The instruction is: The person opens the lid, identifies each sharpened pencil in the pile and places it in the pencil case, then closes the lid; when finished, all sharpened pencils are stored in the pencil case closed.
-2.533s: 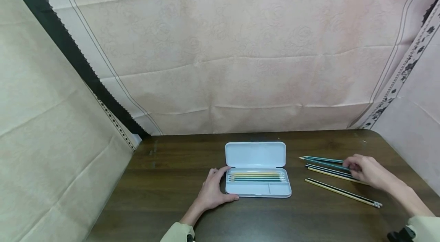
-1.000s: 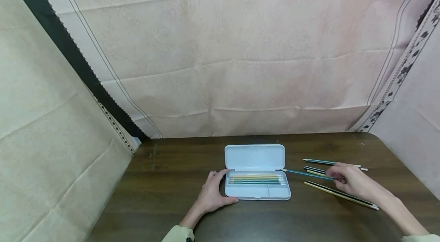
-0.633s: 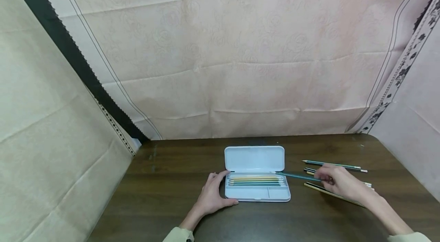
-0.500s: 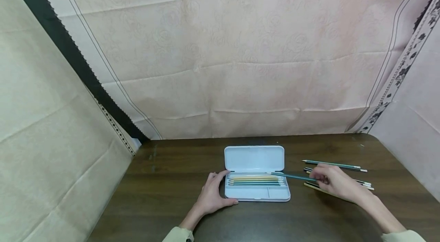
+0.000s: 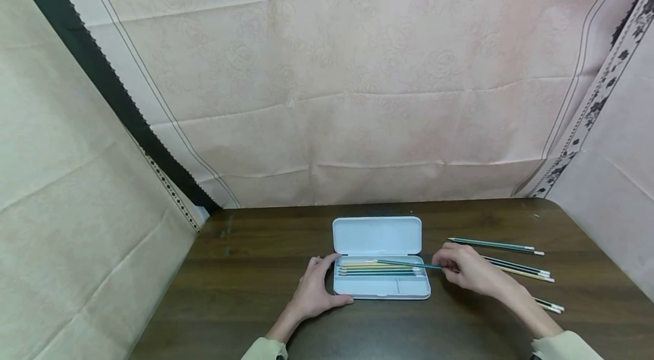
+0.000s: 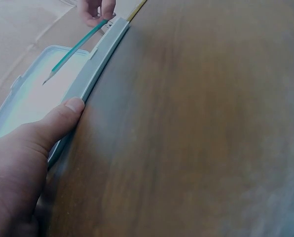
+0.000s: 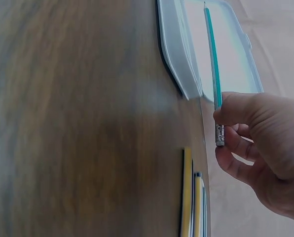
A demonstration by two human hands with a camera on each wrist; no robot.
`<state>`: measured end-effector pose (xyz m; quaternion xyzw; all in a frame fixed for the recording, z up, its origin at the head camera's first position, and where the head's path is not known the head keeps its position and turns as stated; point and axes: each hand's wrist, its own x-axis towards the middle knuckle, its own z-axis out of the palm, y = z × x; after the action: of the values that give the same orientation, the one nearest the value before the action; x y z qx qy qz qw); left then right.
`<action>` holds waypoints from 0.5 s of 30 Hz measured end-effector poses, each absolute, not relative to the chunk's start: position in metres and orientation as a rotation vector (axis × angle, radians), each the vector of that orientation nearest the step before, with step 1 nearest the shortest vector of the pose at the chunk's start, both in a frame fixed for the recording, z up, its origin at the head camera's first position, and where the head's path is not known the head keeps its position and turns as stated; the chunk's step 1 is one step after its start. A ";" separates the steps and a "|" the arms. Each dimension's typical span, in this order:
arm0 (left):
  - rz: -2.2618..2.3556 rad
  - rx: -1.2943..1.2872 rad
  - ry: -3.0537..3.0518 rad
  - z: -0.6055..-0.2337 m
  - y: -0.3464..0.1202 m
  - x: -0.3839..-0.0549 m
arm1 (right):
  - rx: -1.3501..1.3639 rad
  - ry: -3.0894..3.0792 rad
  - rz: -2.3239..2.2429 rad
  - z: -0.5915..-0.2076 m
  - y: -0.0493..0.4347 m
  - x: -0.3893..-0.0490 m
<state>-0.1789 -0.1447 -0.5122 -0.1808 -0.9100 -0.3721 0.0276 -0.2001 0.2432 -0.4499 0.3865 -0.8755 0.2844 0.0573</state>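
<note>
A pale blue pencil case [image 5: 414, 291] lies on the table with its lid [image 5: 377, 236] raised at the back. Several yellow and green pencils [image 5: 378, 271] lie in its long compartment. My left hand [image 5: 318, 289] holds the case by its left end, thumb on the front edge, fingers at the back corner. In my right hand [image 5: 472, 272], thumb and fingers pinch a teal pencil [image 7: 212, 54] near its eraser end. That pencil stands over the case, point to the left, also seen in the left wrist view above the case wall [image 6: 105, 49].
On the right of the table [image 5: 485, 326] lie more pencils in small groups: teal and dark ones [image 5: 498, 245] at the back, striped ones [image 5: 526, 270] in the middle, and others [image 5: 550, 305] partly hidden by my right forearm. A cloth-covered wall [image 5: 357, 121] rises behind the table.
My right hand has picked the teal pencil from the back group and carried it left, so its front part is now over the case. My left hand stays on the case.
</note>
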 end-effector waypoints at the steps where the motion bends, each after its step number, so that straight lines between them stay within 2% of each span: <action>1: -1.149 -0.557 -2.810 -0.512 -0.145 -0.179 | 1.171 -2.661 0.863 -0.450 0.241 -0.200; 15: -1.147 -0.548 -2.823 -0.513 -0.145 -0.180 | 1.175 -2.743 0.799 -0.452 0.214 -0.207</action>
<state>-0.1796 -0.1451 -0.5126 -0.1770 -0.9116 -0.3704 0.0226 -0.2067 0.2144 -0.4523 0.3803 -0.8876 0.2585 0.0263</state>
